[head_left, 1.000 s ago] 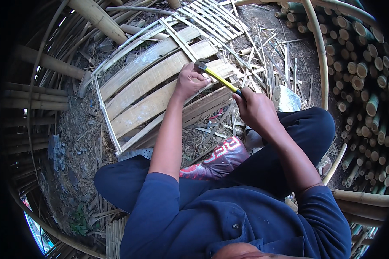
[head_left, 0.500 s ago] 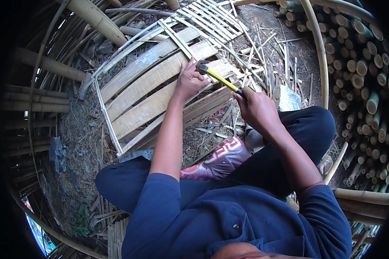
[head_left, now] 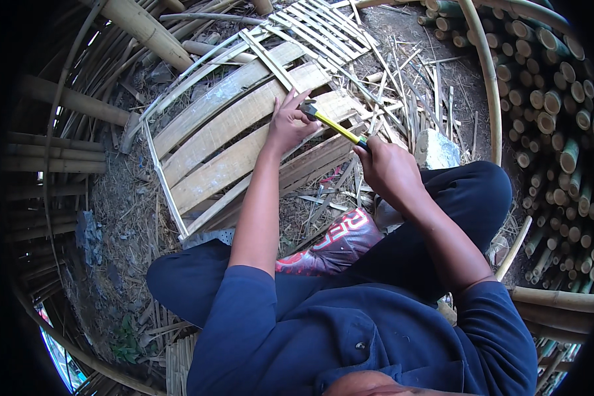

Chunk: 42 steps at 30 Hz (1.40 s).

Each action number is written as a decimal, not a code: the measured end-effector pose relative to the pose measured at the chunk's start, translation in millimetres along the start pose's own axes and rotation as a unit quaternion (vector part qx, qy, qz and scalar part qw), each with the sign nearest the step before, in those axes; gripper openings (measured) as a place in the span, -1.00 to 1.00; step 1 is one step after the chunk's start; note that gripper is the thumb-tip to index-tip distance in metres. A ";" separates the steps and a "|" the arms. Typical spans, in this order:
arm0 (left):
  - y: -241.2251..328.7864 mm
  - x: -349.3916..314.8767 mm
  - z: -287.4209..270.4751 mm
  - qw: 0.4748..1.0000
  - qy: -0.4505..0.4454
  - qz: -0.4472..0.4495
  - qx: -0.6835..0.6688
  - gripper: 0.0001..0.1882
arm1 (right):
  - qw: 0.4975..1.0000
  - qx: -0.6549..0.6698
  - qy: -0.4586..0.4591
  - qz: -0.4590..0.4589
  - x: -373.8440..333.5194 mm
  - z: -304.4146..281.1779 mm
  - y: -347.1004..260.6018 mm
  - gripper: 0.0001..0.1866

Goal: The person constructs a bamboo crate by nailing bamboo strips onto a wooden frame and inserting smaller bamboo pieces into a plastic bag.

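My right hand (head_left: 389, 165) is wrapped round the dark grip of a hammer (head_left: 340, 127) with a yellow handle. The hammer's dark head is right beside the fingers of my left hand (head_left: 289, 125). That hand is closed in a pinch over the right part of a slatted wooden frame (head_left: 228, 132); whatever its thumb and finger hold is too small or hidden. Wide, pale slats run across the frame with gaps between them. A narrow strip (head_left: 268, 59) lies across the slats and ends near my left fingertips.
A pale slatted panel (head_left: 320, 33) lies beyond the frame. Cut bamboo poles (head_left: 554, 119) are stacked at the right, and a pale block (head_left: 437, 150) stands beyond my right knee. A printed red and grey bag (head_left: 336, 247) lies between my legs. Offcuts litter the ground.
The hammer head has dropped slightly, closer to my left fingers. My right hand has shifted a little left and nearer to me; my left hand stays almost in place.
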State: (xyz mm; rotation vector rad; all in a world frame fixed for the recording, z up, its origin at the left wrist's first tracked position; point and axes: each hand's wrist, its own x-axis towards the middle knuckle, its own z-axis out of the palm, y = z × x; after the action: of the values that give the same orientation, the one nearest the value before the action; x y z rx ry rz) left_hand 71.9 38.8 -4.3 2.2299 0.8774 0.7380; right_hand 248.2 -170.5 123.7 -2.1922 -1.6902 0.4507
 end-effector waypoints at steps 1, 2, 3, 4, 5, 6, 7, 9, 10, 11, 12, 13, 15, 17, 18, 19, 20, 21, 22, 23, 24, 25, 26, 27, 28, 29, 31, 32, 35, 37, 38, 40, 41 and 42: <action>-0.5 -1.2 -0.2 1.000 0.001 -0.009 -0.001 -0.71 | 1.000 0.004 -0.001 0.000 -0.2 -3.8 -3.3 -0.58; -1.2 -0.9 -0.7 1.000 0.002 -0.009 -0.001 -0.71 | 1.000 0.004 -0.002 -0.001 -0.2 -5.9 -6.1 -0.58; -1.9 -0.7 -1.3 1.000 -0.004 -0.008 -0.007 -0.71 | 1.000 0.002 -0.003 -0.004 -0.8 -8.2 -8.7 -0.60; -2.5 -1.2 -1.6 1.000 -0.009 -0.006 -0.014 -0.71 | 1.000 0.000 -0.005 -0.007 -1.2 -9.0 -9.9 -0.61; -2.5 -2.1 -0.9 1.000 -0.009 -0.007 -0.013 -0.71 | 1.000 0.000 -0.005 -0.008 -1.3 -4.9 -6.2 -0.61; -1.9 -0.7 0.4 1.000 -0.004 0.001 -0.012 -0.71 | 1.000 -0.001 -0.003 -0.007 -0.7 -0.4 -2.0 -0.61; -1.5 0.6 1.0 1.000 0.000 0.009 -0.010 -0.71 | 1.000 -0.001 0.000 -0.006 -0.3 1.9 0.5 -0.61; -1.0 -0.2 0.9 1.000 -0.001 0.000 -0.011 -0.72 | 1.000 0.014 0.001 0.004 -1.4 -2.5 -2.7 -0.60; -0.8 -1.1 0.8 1.000 -0.002 -0.011 -0.013 -0.73 | 1.000 0.028 0.000 0.013 -1.5 -4.5 -5.8 -0.59; -1.6 -0.3 -0.9 1.000 -0.014 -0.011 -0.021 -0.73 | 1.000 0.027 -0.001 0.013 -0.6 -3.4 -6.7 -0.59; -2.1 -0.4 -0.3 1.000 -0.014 -0.012 -0.021 -0.73 | 0.999 0.034 0.006 0.012 -0.3 -2.8 -7.8 -0.59; -2.6 -0.3 0.5 1.000 -0.008 -0.005 -0.016 -0.74 | 0.999 0.040 0.013 0.012 -0.4 -2.1 -7.9 -0.59; -4.5 -0.4 1.9 1.000 0.000 0.014 -0.001 -0.75 | 1.000 0.019 0.009 -0.004 -1.0 3.9 -1.9 -0.59; -7.9 0.2 2.5 1.000 0.003 0.012 0.003 -0.75 | 1.000 -0.002 0.008 -0.018 -1.9 4.5 -1.2 -0.60; -7.5 -1.0 2.9 1.000 0.007 0.005 0.005 -0.76 | 1.000 0.010 0.006 -0.015 -3.6 -1.1 -7.2 -0.60; -7.6 -1.4 2.5 1.000 0.003 -0.002 -0.009 -0.75 | 1.000 0.022 0.005 -0.012 -4.3 -3.8 -10.3 -0.60; -7.6 -1.1 2.3 1.000 0.004 -0.003 -0.009 -0.75 | 1.000 0.021 0.004 -0.013 -3.7 -2.6 -9.9 -0.60; -6.8 -0.1 1.6 1.000 -0.001 -0.004 -0.007 -0.74 | 1.000 0.017 0.004 -0.007 -3.3 -1.4 -9.3 -0.60; -5.7 0.2 1.0 1.000 -0.005 -0.004 -0.005 -0.74 | 1.000 0.013 0.004 -0.001 -3.1 0.1 -8.7 -0.60; -4.2 -0.3 1.5 1.000 0.004 0.012 0.003 -0.72 | 1.000 0.013 0.003 -0.001 -3.5 2.1 -5.5 -0.60; -2.1 -0.1 1.5 1.000 0.003 0.013 0.003 -0.72 | 1.000 0.008 0.003 -0.001 -3.4 3.1 -1.6 -0.60; 0.0 -0.6 1.5 1.000 0.000 0.004 -0.011 -0.73 | 1.000 0.002 0.003 -0.001 -3.2 3.1 -0.1 -0.60; 1.8 -0.3 1.0 1.000 -0.003 -0.005 -0.025 -0.74 | 1.000 0.002 0.004 0.000 -3.4 1.4 -0.4 -0.60; 0.9 -1.0 0.3 1.000 -0.004 -0.009 -0.023 -0.74 | 1.000 0.015 0.009 -0.002 -4.1 -5.3 -5.6 -0.61; -0.1 -1.4 -0.3 1.000 -0.003 -0.012 -0.023 -0.74 | 0.999 0.029 0.015 -0.004 -4.3 -8.6 -8.6 -0.61; -1.2 -1.7 -1.2 0.999 -0.008 -0.010 -0.030 -0.75 | 1.000 0.028 0.012 -0.006 -3.5 -7.1 -8.5 -0.61; -2.6 0.4 0.3 1.000 -0.001 0.004 -0.019 -0.76 | 0.999 0.014 -0.023 0.025 -1.9 -4.3 -6.6 -0.61; -3.4 -0.8 0.3 1.000 -0.001 0.004 -0.019 -0.76 | 0.999 0.015 -0.022 0.025 -2.7 -2.7 -5.3 -0.61; -0.1 0.2 0.9 1.000 -0.001 0.006 -0.011 -0.78 | 0.999 0.028 -0.010 0.021 -4.7 1.9 -0.7 -0.62; 0.0 -1.4 -1.9 1.000 -0.009 -0.004 -0.017 -0.77 | 0.999 0.031 -0.010 0.023 -2.9 -3.5 -8.1 -0.62; 0.2 -1.7 -2.6 0.999 -0.019 -0.011 -0.023 -0.76 | 0.999 0.036 -0.009 0.026 -2.3 -5.2 -10.3 -0.62; 1.6 -0.4 -1.5 1.000 -0.013 -0.007 -0.020 -0.74 | 0.999 0.022 -0.016 0.024 -3.6 3.4 -1.9 -0.62; 2.7 -1.0 -0.3 1.000 -0.010 -0.001 -0.020 -0.75 | 0.999 0.009 -0.023 0.021 -4.3 6.1 1.4 -0.62; 3.3 -0.8 -0.3 1.000 -0.007 0.006 -0.017 -0.75 | 0.999 0.010 -0.022 0.021 -4.0 4.3 0.9 -0.62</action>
State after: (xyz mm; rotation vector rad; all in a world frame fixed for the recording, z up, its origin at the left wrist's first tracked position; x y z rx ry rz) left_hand 72.5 36.3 -2.0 2.2087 0.8397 0.7374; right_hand 246.0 -174.3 119.6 -2.2225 -1.6566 0.5279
